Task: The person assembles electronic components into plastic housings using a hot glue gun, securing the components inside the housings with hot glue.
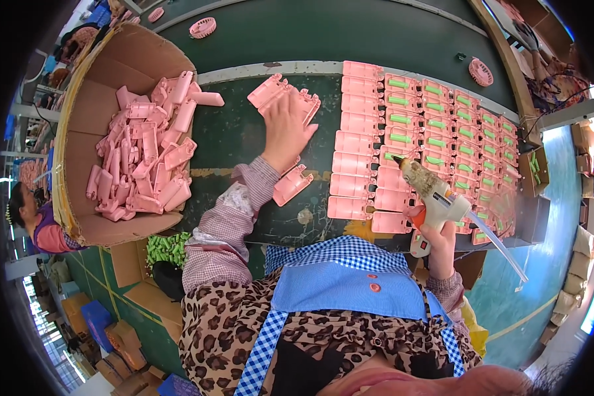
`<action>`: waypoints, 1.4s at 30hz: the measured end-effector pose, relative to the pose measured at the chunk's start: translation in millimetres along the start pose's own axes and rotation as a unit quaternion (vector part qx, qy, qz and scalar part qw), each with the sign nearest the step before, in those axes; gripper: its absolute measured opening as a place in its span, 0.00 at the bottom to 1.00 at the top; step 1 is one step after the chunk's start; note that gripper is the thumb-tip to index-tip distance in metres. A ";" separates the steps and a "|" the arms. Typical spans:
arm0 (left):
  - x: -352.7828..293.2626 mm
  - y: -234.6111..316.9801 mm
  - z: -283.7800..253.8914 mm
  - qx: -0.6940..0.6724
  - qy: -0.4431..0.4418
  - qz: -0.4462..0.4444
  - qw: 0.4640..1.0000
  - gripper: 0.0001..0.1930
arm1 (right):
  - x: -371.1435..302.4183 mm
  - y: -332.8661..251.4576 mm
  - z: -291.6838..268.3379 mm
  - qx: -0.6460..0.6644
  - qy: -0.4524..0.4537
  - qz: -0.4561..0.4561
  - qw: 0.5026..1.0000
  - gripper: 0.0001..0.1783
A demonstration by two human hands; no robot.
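Note:
My left hand (pixel 287 132) reaches over the green bench, its fingers curled over a small row of pink plastic casings (pixel 265 92). The thumb sticks out to the right, and the fingertips are partly hidden among the casings. Just below that wrist lies a separate pink casing (pixel 292 185). My right hand (pixel 439 244) is wrapped round a white glue gun (pixel 445 203) with an orange trigger. A clear glue stick (pixel 498 247) pokes out of its back. The dark nozzle points up and left, over rows of pink casings, many holding green cylindrical pieces (pixel 435 142).
A cardboard box (pixel 79 138) heaped with pink casings stands at the left. Below it, another box holds green pieces (pixel 166 251). Round pink parts (pixel 202 28) lie on the dark green belt (pixel 350 30) beyond the bench. A person (pixel 43 221) is at far left.

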State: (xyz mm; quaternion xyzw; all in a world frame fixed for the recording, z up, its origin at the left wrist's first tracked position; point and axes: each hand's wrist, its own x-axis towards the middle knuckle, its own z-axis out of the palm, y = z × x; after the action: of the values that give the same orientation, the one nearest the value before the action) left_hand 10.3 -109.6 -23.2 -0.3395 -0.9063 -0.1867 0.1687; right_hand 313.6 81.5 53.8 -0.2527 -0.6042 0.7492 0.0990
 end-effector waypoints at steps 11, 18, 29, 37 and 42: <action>-16.8 -42.3 -12.8 -0.038 -0.076 0.113 0.990 0.32 | -5.8 5.4 -3.9 -0.015 0.028 0.015 0.999 0.28; 14.3 -80.5 -18.0 -0.067 0.048 0.068 0.994 0.27 | -8.3 0.5 -1.1 -0.010 0.042 0.026 0.999 0.26; 80.0 -176.1 46.8 -0.013 0.018 -0.002 1.000 0.21 | -11.6 3.9 -4.5 0.002 0.064 0.018 0.998 0.27; 76.1 -135.1 49.4 -0.203 -0.020 0.144 0.968 0.18 | -12.7 -2.5 1.0 0.044 0.066 0.021 0.997 0.28; 60.0 -112.0 8.7 -0.250 0.003 0.057 0.967 0.22 | -13.4 0.9 -4.4 0.013 0.060 0.012 0.998 0.28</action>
State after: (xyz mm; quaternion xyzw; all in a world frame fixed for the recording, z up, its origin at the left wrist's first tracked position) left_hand -110.0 -150.9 -29.9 -0.4214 -0.8096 -0.3983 0.0912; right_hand 327.4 78.9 55.7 -0.3030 -0.5844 0.7416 0.1288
